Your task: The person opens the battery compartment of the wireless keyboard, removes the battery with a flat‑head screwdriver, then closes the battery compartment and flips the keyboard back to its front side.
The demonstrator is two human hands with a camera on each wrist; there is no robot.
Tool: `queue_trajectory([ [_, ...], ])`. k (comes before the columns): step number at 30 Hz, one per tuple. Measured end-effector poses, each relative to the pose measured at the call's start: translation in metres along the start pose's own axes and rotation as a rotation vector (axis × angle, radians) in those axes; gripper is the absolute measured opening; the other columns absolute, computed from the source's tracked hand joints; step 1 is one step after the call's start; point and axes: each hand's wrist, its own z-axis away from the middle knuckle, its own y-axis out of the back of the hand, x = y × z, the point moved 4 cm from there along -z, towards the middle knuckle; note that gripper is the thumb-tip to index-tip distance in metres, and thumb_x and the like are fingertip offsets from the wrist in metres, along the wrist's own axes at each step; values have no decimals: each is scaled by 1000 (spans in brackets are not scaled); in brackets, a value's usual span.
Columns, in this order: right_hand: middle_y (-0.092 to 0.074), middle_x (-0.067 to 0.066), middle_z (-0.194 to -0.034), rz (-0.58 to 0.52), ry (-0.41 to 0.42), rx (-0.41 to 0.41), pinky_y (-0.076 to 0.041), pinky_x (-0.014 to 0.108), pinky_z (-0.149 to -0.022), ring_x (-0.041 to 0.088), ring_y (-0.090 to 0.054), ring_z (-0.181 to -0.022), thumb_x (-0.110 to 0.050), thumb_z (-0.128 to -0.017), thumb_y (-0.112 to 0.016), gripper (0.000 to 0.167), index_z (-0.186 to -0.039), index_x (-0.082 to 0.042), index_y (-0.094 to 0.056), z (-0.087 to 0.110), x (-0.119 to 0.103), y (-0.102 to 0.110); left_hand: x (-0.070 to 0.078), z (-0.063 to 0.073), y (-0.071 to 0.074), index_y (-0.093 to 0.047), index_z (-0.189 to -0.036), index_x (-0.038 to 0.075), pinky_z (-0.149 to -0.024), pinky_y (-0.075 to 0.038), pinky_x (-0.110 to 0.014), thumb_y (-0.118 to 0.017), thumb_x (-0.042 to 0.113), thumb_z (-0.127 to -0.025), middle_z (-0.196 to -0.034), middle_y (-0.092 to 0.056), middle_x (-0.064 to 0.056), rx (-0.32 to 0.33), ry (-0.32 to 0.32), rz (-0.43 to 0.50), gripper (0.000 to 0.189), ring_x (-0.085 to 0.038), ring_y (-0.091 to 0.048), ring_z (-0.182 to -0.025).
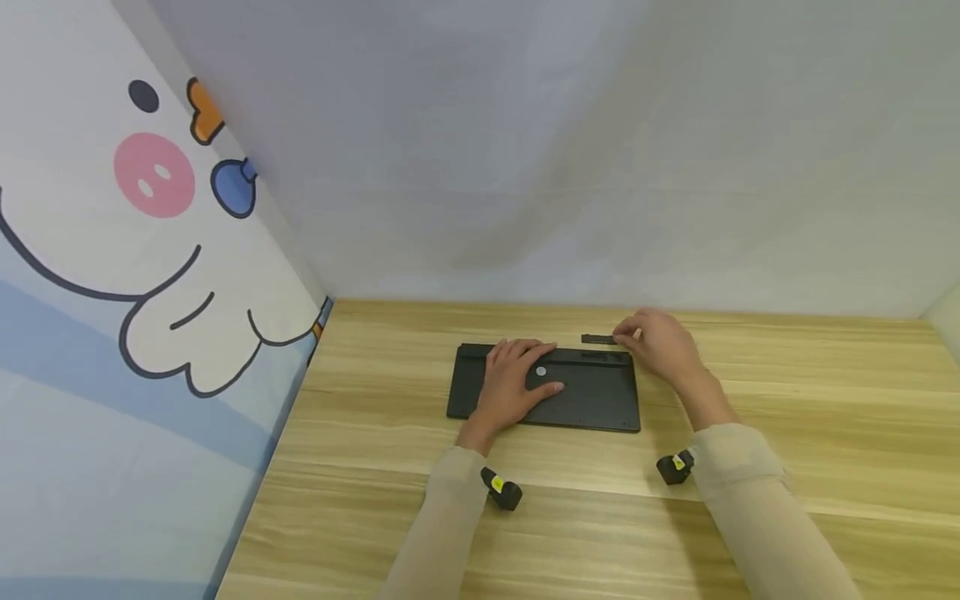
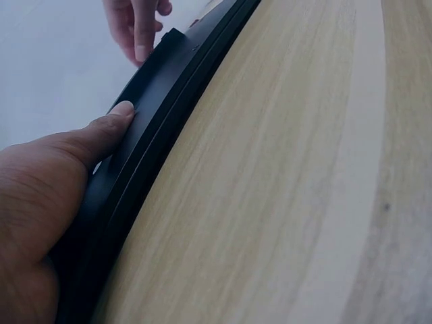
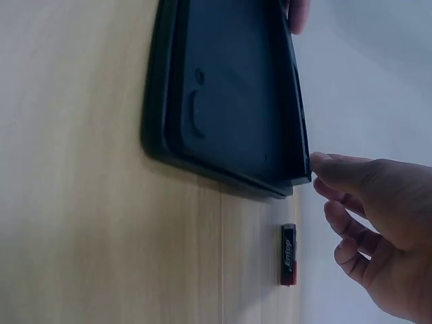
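A black keyboard (image 1: 592, 404) lies underside up on the wooden table, with a raised ridge along its far edge. In that ridge, toward the right end, is an uncovered battery compartment (image 1: 600, 357). My left hand (image 1: 510, 385) rests spread on the keyboard's left half, thumb pressing its underside in the left wrist view. Just beyond the far right corner, my right hand (image 1: 660, 343) pinches one end of a thin black battery cover (image 1: 596, 339) between thumb and forefinger. Below that hand, a black and red battery (image 3: 289, 255) lies on the table in the right wrist view.
The wooden table (image 1: 360, 500) ends at a pale backdrop (image 1: 525, 167) close behind the keyboard. On the left stands a panel with cartoon drawings (image 1: 150, 333). Small black wrist cameras (image 1: 504, 492) sit below the cuffs of both sleeves.
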Motion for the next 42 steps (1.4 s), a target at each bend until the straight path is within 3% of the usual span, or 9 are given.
queue_trajectory([
  [13,-75,16,-107,32,-18,-81,-58,51,-80,34,-70,-93,-18,-94,-74,18,-106,-6,-79,-17,-15,-9,2,2,3,-52,-150,27,-131,-16,-53,-71,51,-92,-148,-55,-1,-2,1,12,65,-23,-46,-143],
  [24,-74,15,-110,60,-28,-83,-59,52,-80,34,-70,-95,-18,-96,-71,17,-107,-7,-79,-21,-12,-13,0,0,3,-51,-150,26,-131,-14,-53,-71,50,-93,-149,-55,-1,-5,6,29,65,-23,-45,-143],
  [42,-69,16,-109,98,73,47,-58,51,-78,34,-68,-94,-16,-102,-63,19,-110,-3,-74,-6,-18,-2,1,-1,3,-51,-150,28,-132,-14,-52,-71,50,-92,-149,-54,-1,-11,19,7,66,-23,-45,-144],
])
